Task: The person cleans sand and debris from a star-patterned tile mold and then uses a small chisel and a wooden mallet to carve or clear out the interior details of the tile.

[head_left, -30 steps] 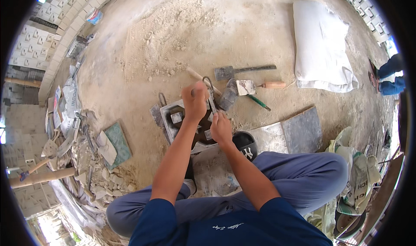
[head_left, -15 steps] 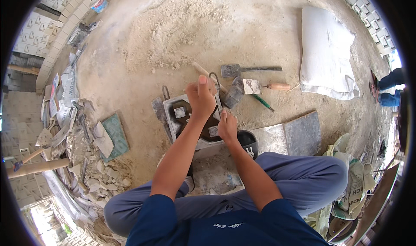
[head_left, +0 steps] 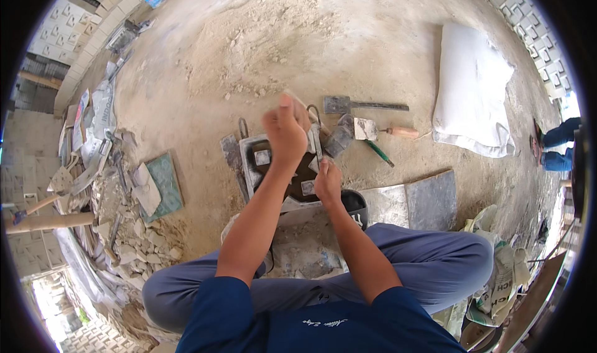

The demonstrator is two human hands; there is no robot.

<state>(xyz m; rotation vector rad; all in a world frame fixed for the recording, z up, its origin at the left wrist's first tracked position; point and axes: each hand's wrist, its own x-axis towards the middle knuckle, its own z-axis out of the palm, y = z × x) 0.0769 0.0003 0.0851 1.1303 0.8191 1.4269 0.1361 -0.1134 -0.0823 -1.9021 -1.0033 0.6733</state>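
Observation:
A grey metal mould (head_left: 250, 187) with a star-shaped pattern and pale square blocks inside stands in front of my crossed legs. Loop handles rise at its far corners. My left hand (head_left: 287, 129) is closed and raised over the mould, thumb uppermost and slightly blurred; whatever its fingers hold is hidden. With fingers and thumb, my right hand (head_left: 328, 182) grips the mould's right edge. Partly behind my left hand lies a pale wooden stick (head_left: 301, 99). Just right of the mould are a dark grey block (head_left: 339, 140) and a wooden-handled trowel (head_left: 365, 128).
Beyond the trowel lies a flat-bladed metal tool (head_left: 373, 105); a green-handled tool (head_left: 380, 154) is nearer. A white sack (head_left: 471, 92) sits right, powder (head_left: 267, 39) ahead. Left are a green tile (head_left: 165, 182) and rubble (head_left: 140, 238). Another person's legs (head_left: 559, 145) show far right.
The whole view has shifted slightly. My left hand stays closed above the mould and is now more blurred. My right hand keeps its hold on the mould's edge.

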